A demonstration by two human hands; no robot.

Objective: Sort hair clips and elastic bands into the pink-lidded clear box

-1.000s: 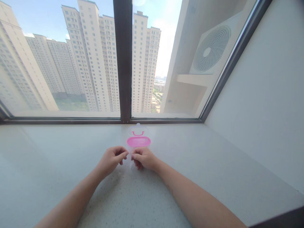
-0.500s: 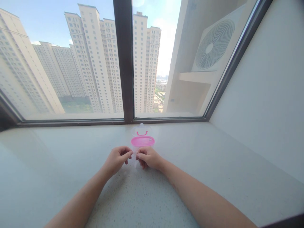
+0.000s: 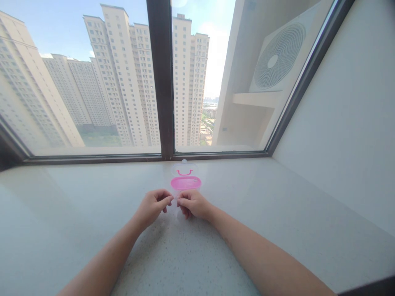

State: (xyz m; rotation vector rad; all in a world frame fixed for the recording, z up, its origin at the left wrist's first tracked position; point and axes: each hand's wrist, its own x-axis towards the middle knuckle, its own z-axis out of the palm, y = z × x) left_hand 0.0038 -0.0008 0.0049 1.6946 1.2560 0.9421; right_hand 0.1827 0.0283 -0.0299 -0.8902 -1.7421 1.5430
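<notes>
My left hand [image 3: 156, 205] and my right hand [image 3: 191, 203] are held close together above the pale speckled sill, fingertips almost meeting. Thumb and forefinger are pinched on each. Whatever sits between the fingertips is too small and pale to make out. Just beyond them stands a small pink-rimmed plastic box [image 3: 185, 183], its clear lid [image 3: 184, 167] tipped open toward the window and bearing a pink handle. My right hand hides part of the box's front. A small pale thing lies in the right end of the box, its kind unclear.
The speckled sill [image 3: 92, 213] stretches to both sides. Behind the box runs the dark window frame [image 3: 166, 158], with tall buildings outside. A white wall [image 3: 339, 115] rises at the right, and a dark edge [image 3: 373, 287] shows at the lower right corner.
Almost nothing differs. Both hands keep their pinched pose, with only a very slight shift of the fingertips. The box and its lid stay in place.
</notes>
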